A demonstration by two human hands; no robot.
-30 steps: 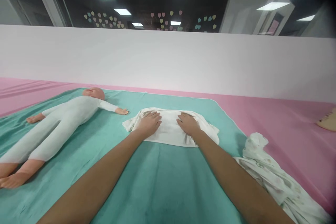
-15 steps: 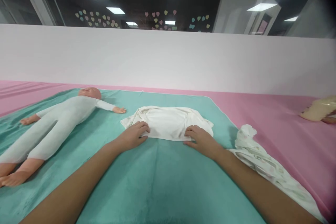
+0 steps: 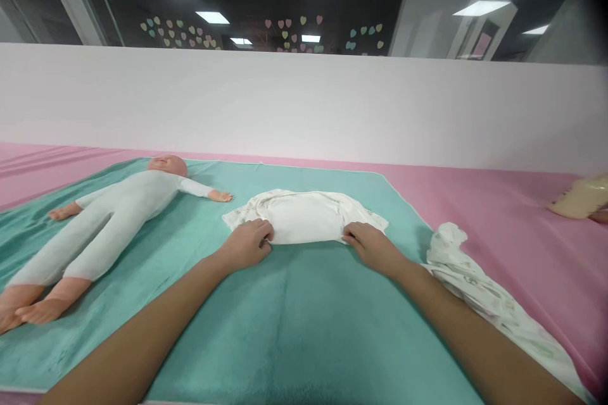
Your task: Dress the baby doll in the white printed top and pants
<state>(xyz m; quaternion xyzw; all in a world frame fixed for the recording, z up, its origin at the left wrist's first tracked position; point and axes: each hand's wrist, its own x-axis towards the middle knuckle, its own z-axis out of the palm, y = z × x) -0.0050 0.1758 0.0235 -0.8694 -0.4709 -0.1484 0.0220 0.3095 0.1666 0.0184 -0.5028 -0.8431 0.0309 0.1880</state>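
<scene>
A white baby garment [image 3: 306, 218], folded into a wide low shape with patterned ends at both sides, lies on the green blanket [image 3: 266, 329]. At its near left corner my left hand [image 3: 249, 243] is closed, the fingertips pinching the edge. My right hand [image 3: 369, 245] grips the near right corner the same way, thumb and fingers together. Between the two hands the near edge runs almost straight. The cloth inside each pinch is hidden by the fingers.
On the left a baby doll [image 3: 137, 202] in a white bodysuit lies on its back. A crumpled patterned white cloth [image 3: 494, 297] lies beside my right forearm. A beige object [image 3: 579, 196] rests on the pink sheet [image 3: 503, 221] at far right. Behind stands a white wall [image 3: 304, 104].
My fingers have gone from resting on the garment's near corners to pinching its edge. That edge has moved slightly away from me. The view has shifted a little.
</scene>
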